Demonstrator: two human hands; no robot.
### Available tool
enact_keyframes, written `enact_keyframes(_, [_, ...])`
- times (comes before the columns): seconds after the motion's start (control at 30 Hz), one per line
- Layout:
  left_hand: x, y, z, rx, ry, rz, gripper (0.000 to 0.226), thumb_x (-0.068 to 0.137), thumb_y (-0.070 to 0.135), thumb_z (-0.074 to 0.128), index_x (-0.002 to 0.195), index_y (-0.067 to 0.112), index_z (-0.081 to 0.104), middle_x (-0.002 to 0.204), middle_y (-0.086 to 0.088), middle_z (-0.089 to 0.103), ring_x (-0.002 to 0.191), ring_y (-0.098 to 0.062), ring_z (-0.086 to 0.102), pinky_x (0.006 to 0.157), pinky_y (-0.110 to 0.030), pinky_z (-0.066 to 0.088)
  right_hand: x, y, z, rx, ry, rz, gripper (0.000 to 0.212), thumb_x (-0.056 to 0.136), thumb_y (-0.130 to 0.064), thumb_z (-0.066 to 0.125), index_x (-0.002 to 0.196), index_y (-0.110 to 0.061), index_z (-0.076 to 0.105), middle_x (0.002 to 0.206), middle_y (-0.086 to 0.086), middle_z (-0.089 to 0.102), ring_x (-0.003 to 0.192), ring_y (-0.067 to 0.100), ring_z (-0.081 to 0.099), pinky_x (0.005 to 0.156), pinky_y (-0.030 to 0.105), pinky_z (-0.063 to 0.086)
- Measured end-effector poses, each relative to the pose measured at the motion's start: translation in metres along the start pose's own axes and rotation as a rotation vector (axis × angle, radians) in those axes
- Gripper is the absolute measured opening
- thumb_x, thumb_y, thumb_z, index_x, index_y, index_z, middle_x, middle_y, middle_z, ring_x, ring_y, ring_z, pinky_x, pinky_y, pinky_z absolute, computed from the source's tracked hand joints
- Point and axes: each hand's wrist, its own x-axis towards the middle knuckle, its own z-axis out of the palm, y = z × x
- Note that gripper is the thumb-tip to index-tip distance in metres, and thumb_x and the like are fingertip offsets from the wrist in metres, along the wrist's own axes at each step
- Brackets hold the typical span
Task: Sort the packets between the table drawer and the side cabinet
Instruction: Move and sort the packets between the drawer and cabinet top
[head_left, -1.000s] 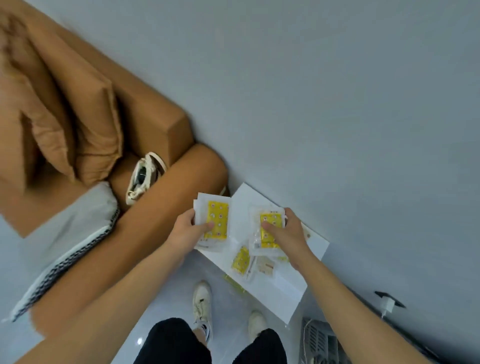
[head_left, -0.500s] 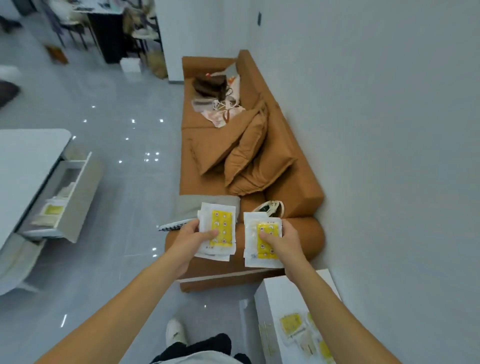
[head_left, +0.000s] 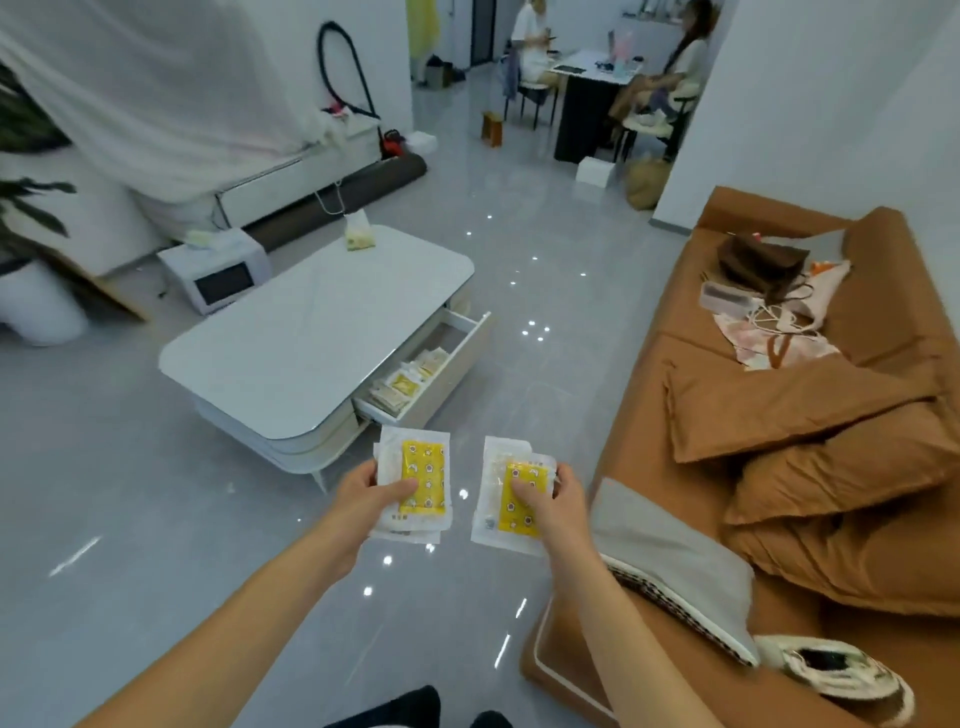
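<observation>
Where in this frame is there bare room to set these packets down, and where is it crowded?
Free: the white table top, bare from its near rounded corner back to the small bag at the far edge. Crowded: the open drawer, already lined with packets.

Hands: left hand (head_left: 363, 491) held a stack of packets (head_left: 415, 483) left of the right hand (head_left: 558, 501) with its own packets (head_left: 511, 493)
Table (head_left: 311, 332): ahead of both hands; drawer (head_left: 441, 369) stood open on its right side, more packets (head_left: 402, 387) inside
Sofa (head_left: 779, 426): right of the hands; cushions (head_left: 810, 431) lay on it
</observation>
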Motion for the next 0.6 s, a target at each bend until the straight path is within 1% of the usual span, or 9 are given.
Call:
enact_keyframes(0.07, [0.02,0.01,-0.036,-0.01,0.068,-0.017,0.031,0.088,0.013,0.075,0.118,0.019,0.069,0.105,-0.002,0.078,0.097,-0.025,0.075,0.097,-0.051,0.055,0.022,-0.005,0.043,-0.027,-0.055,0.004,0.022,0.088,-0.012,0.077,0.105,-0.018,0.064,0.099,0.005,0.075,0.087,0.02,0.074,0.067,0.029,0.059])
enact_keyframes(0.17, [0.059,0.018,-0.076,-0.048,0.17,-0.036,0.032,0.087,0.015,0.077,0.118,0.02,0.068,0.106,-0.003,0.078,0.098,-0.027,0.075,0.097,-0.053,0.055,0.059,-0.011,0.091,-0.077,-0.125,0.015,0.023,0.088,-0.014,0.077,0.105,-0.02,0.064,0.101,0.004,0.074,0.089,0.02,0.074,0.073,0.034,0.062])
enact_keyframes(0.23, [0.089,0.02,-0.09,-0.092,0.218,-0.052,0.034,0.087,0.016,0.077,0.119,0.02,0.067,0.108,-0.004,0.077,0.098,-0.027,0.075,0.096,-0.051,0.056,0.087,-0.014,0.113,-0.11,-0.151,0.031,0.023,0.089,-0.016,0.078,0.106,-0.021,0.063,0.1,0.001,0.074,0.09,0.018,0.074,0.074,0.032,0.062])
enact_keyframes(0.33, [0.139,0.023,-0.095,-0.165,0.242,-0.065,0.031,0.089,0.013,0.074,0.119,0.018,0.067,0.106,-0.003,0.078,0.097,-0.026,0.075,0.088,-0.043,0.057,0.137,-0.017,0.135,-0.155,-0.166,0.055,0.022,0.09,-0.018,0.077,0.105,-0.021,0.062,0.101,0.001,0.073,0.09,0.018,0.074,0.073,0.03,0.062])
enact_keyframes(0.4, [0.177,0.029,-0.095,-0.211,0.255,-0.08,0.029,0.09,0.011,0.073,0.118,0.017,0.068,0.106,-0.004,0.078,0.097,-0.027,0.075,0.085,-0.041,0.057,0.18,-0.021,0.151,-0.18,-0.17,0.063,0.022,0.089,-0.018,0.077,0.105,-0.021,0.062,0.101,0.002,0.073,0.09,0.019,0.074,0.076,0.033,0.063])
enact_keyframes(0.47, [0.222,0.036,-0.096,-0.239,0.265,-0.096,0.029,0.091,0.01,0.071,0.119,0.018,0.067,0.107,-0.004,0.078,0.099,-0.027,0.075,0.083,-0.039,0.057,0.231,-0.026,0.169,-0.192,-0.179,0.079,0.024,0.089,-0.018,0.077,0.107,-0.024,0.062,0.103,0.001,0.073,0.091,0.019,0.073,0.079,0.036,0.063])
enact_keyframes(0.6, [0.331,0.063,-0.102,-0.258,0.302,-0.134,0.031,0.091,0.009,0.07,0.121,0.016,0.067,0.112,-0.006,0.076,0.102,-0.027,0.074,0.084,-0.038,0.056,0.355,-0.048,0.207,-0.164,-0.219,0.082,0.029,0.089,-0.015,0.077,0.111,-0.024,0.061,0.106,0.001,0.073,0.094,0.019,0.073,0.077,0.033,0.062])
